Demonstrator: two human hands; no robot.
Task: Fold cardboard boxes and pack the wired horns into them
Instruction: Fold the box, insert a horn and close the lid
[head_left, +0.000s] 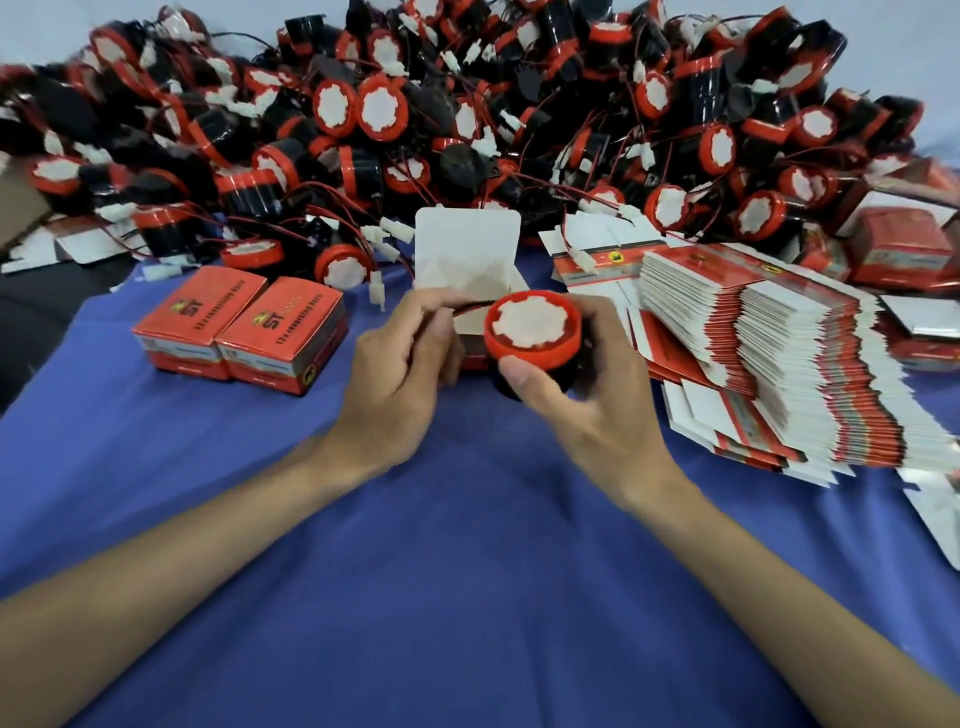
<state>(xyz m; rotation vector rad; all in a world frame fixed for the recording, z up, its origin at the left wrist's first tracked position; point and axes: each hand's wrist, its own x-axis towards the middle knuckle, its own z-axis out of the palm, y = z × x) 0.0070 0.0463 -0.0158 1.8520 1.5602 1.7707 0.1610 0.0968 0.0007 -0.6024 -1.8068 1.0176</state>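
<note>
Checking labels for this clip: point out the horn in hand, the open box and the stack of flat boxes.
held horn (532, 326): head view, white centre of its red face.
open box (467, 241): head view, raised white lid flap.
stack of flat boxes (810, 332): head view, fanned edges.

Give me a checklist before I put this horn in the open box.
1. Lid up: ok, the open box has its lid standing.
2. Horn held: ok, the right-hand grip holds the horn around its body.
3. Wire gathered: ok, the left-hand grip pinches the wire.
4. Plug tucked in: cannot tell, hidden.
5. Box empty inside: cannot tell, the hands cover most of the opening.
</note>
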